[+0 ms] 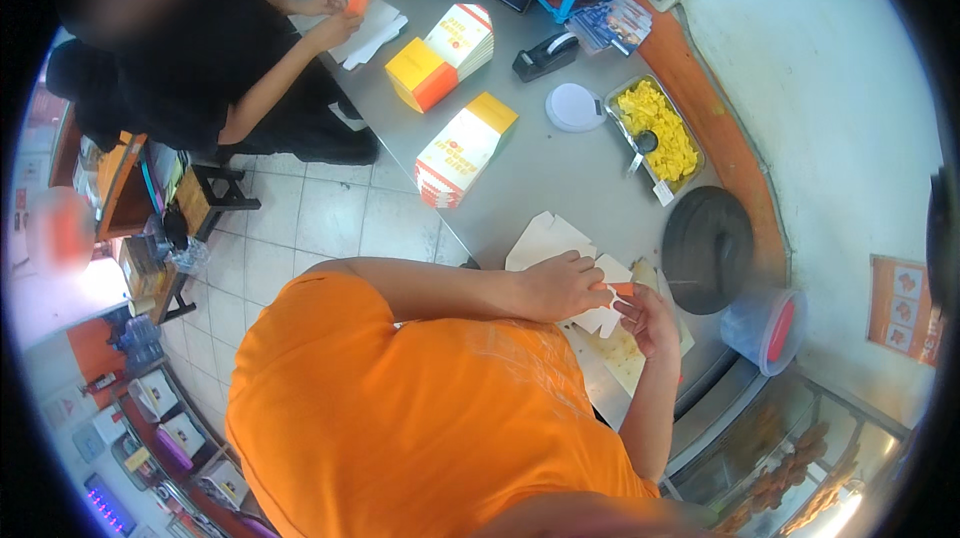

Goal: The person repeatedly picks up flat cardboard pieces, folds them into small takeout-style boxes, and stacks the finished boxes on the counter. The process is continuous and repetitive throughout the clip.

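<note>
My left hand (pixel 562 287) and my right hand (pixel 651 322) meet over the near end of the metal counter. Between them is a small orange-and-white folded card piece (pixel 622 289), pinched by the fingers of both hands. Its exact shape is partly hidden by my fingers. Beneath and beside my left hand lies an unfolded white carton blank (pixel 545 238) with cut flaps. Under my right hand a pale board or sheet (pixel 617 350) with yellowish stains rests on the counter.
Two stacks of yellow, orange and white cartons (pixel 465 151) stand on the counter (pixel 520 163). Farther right are a tape dispenser (pixel 545 57), a round white scale (pixel 574 108), a tray of yellow packets (pixel 655 128) and a black round lid (pixel 708 249). A co-worker (pixel 200 58) handles an orange card at far left.
</note>
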A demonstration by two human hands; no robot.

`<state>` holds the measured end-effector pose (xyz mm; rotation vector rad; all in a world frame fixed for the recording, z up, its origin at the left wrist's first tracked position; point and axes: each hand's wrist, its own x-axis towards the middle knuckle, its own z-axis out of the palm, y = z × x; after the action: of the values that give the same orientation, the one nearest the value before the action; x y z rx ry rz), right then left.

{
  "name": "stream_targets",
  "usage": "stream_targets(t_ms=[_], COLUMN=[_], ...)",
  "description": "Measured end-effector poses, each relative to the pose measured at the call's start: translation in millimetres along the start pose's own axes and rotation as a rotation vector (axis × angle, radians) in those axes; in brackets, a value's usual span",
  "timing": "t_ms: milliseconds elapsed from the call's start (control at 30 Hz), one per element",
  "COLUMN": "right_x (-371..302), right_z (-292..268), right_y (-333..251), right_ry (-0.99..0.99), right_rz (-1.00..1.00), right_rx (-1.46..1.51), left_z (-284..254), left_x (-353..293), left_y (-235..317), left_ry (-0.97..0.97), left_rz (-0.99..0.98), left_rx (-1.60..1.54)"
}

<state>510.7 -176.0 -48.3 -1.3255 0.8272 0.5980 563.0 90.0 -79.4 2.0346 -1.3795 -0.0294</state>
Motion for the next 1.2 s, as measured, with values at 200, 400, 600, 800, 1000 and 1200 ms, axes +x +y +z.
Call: stream_targets(t_ms=[200, 400, 600, 800, 1000, 1200], right_x=[20.1, 12.8, 8.2, 7.3, -3.7, -20.8], right_z=[-1.3, -2.0, 4.6, 60.6, 104.2, 83.5], right_y=[-54.3, -70.3, -68.5, -60.9, -40.5, -6.2], right_ry=[0.010, -0.147, 0.111, 0.619, 0.418, 0.363], right_rz=[0.141, 0.119, -0.175, -1.041, -0.899, -0.742], right_rx=[-0.031, -0.215, -0.296, -0.657, 0.285, 0.306], left_z=[-4.2, -7.1, -16.1, -30.3, -37.7, -27.8], left_x=[13.2, 14.4, 23.3, 75.4, 90.8, 78.0], left_y=[-6.7, -8.7, -21.6, -22.9, -11.9, -11.9], left_ry=[0.176, 0.194, 0.203, 0.558, 0.429, 0.183], left_rz=[0.084, 0.165, -0.031, -0.554, -0.609, -0.449], left_rx=[0.142, 0.140, 0.003, -0.930, -1.024, -0.853])
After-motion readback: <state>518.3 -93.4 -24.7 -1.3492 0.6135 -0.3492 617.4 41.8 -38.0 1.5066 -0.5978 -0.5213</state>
